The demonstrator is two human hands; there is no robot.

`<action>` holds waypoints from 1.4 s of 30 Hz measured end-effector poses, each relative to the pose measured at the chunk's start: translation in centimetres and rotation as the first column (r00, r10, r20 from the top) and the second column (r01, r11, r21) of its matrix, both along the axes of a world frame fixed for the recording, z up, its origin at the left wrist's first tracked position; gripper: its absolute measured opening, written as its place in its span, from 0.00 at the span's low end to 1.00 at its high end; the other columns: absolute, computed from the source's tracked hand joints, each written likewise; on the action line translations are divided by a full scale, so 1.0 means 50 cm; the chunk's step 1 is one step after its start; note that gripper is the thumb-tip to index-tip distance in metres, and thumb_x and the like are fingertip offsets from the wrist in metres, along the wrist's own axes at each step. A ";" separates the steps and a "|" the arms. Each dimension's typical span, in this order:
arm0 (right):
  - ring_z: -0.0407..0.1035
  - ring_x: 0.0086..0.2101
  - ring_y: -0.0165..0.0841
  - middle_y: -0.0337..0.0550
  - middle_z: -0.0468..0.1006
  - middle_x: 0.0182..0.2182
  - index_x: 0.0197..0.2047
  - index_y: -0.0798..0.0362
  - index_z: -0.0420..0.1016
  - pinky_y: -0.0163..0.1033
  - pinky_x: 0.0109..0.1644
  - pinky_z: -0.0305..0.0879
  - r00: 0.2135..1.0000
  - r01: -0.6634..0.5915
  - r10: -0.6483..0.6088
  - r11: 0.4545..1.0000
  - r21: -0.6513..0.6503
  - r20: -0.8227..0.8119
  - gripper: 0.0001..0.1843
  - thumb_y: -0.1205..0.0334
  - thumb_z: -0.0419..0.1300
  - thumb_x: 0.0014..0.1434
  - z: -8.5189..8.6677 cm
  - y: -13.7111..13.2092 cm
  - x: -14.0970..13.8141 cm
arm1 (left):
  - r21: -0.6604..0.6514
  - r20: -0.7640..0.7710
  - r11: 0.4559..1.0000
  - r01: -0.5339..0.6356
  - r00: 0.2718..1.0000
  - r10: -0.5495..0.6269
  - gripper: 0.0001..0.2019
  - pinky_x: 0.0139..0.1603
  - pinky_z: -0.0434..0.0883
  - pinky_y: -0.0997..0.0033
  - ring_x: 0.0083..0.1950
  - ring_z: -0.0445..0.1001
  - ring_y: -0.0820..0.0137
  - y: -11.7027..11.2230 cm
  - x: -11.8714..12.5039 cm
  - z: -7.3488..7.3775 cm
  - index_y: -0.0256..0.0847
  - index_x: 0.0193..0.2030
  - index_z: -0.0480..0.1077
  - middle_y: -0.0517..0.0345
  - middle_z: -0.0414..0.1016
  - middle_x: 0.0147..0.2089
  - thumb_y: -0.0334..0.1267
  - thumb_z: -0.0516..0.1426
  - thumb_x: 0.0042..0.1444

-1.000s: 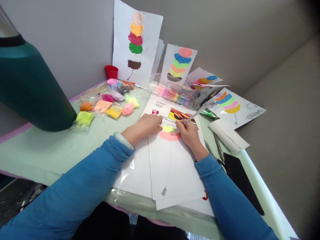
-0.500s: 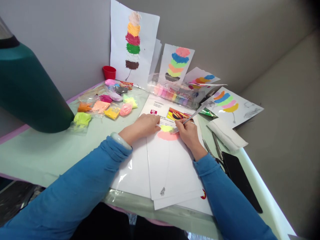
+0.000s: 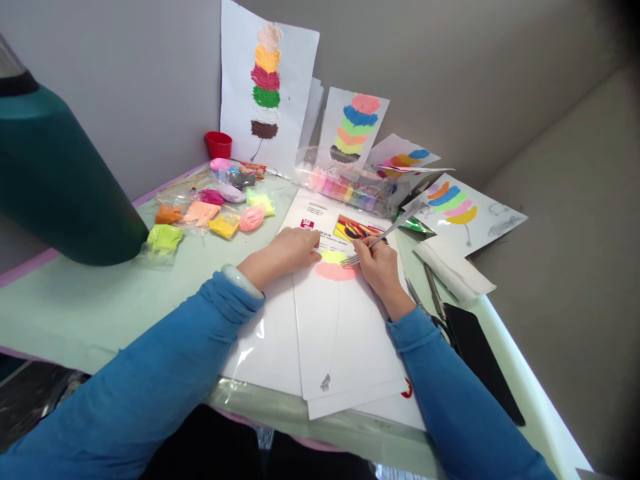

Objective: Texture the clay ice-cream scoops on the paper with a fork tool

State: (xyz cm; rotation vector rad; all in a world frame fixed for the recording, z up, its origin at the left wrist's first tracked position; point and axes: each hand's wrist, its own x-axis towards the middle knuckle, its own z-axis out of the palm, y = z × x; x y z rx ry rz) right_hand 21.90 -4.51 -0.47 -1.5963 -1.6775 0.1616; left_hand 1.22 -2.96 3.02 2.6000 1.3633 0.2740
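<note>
My right hand grips a metal fork, its handle slanting up to the right. The fork's tines touch the right end of a yellow clay strip on the white paper. Just below that strip lies a flattened pink clay piece, with a thin pencil line running down from it to a small scribble. My left hand rests on the paper at the yellow strip's left end. Its fingers are curled together, and whatever may be between them is hidden.
Bagged coloured clay lies at the left, near a large teal bottle and a red cup. Behind stand a clear box and several clay pictures. A folded tissue, scissors and a black phone-like slab lie right.
The fork and my right hand have shifted very slightly to the right along the yellow strip. My left hand has stayed in place.
</note>
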 end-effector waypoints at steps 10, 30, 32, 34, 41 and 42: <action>0.59 0.22 0.29 0.35 0.65 0.17 0.24 0.53 0.67 0.36 0.29 0.54 0.992 -0.085 0.087 0.996 0.020 -0.094 0.16 0.51 0.54 0.56 0.007 -0.011 -0.018 | 0.002 0.007 1.000 0.001 1.000 -0.001 0.11 0.35 0.62 0.68 0.37 0.71 0.64 -0.002 -0.002 0.002 0.39 0.38 0.69 0.49 0.76 0.38 0.39 0.50 0.53; 0.64 0.24 0.34 0.40 0.71 0.20 0.27 0.52 0.70 0.38 0.31 0.55 1.000 -0.020 0.020 1.000 -0.004 0.018 0.16 0.51 0.52 0.57 -0.003 0.000 -0.008 | -0.032 0.010 0.999 -0.007 1.000 0.008 0.11 0.36 0.63 0.67 0.38 0.71 0.64 -0.007 -0.001 0.011 0.38 0.40 0.69 0.48 0.75 0.39 0.38 0.50 0.53; 0.64 0.24 0.34 0.40 0.70 0.20 0.27 0.52 0.70 0.38 0.30 0.54 1.000 -0.009 0.009 1.000 0.001 0.023 0.16 0.51 0.51 0.57 -0.006 0.002 -0.005 | -0.036 0.007 0.999 -0.010 1.000 0.010 0.11 0.36 0.63 0.68 0.38 0.71 0.63 -0.007 -0.001 0.010 0.38 0.40 0.69 0.48 0.75 0.39 0.39 0.50 0.53; 0.64 0.24 0.34 0.40 0.70 0.20 0.26 0.52 0.69 0.38 0.30 0.54 1.000 0.000 0.000 1.000 0.004 0.025 0.16 0.50 0.51 0.57 -0.007 0.004 -0.002 | -0.035 0.008 0.999 -0.010 1.000 0.010 0.11 0.36 0.63 0.68 0.38 0.71 0.64 -0.006 -0.001 0.010 0.38 0.40 0.69 0.48 0.75 0.39 0.39 0.50 0.53; 0.62 0.23 0.31 0.37 0.67 0.18 0.23 0.52 0.65 0.37 0.31 0.55 0.998 -0.003 0.005 0.999 0.032 -0.059 0.16 0.51 0.52 0.57 0.000 -0.002 -0.007 | -0.034 0.017 0.999 -0.002 1.000 0.002 0.11 0.36 0.63 0.67 0.38 0.71 0.64 -0.006 -0.002 0.008 0.38 0.40 0.69 0.48 0.75 0.39 0.39 0.50 0.53; 0.61 0.23 0.31 0.37 0.66 0.18 0.23 0.52 0.65 0.37 0.30 0.55 0.997 -0.013 0.015 0.999 0.031 -0.082 0.16 0.51 0.52 0.57 0.002 -0.004 -0.009 | -0.032 0.019 1.000 0.000 1.000 0.001 0.11 0.36 0.63 0.67 0.38 0.71 0.64 -0.006 -0.002 0.008 0.38 0.40 0.69 0.48 0.75 0.39 0.39 0.50 0.53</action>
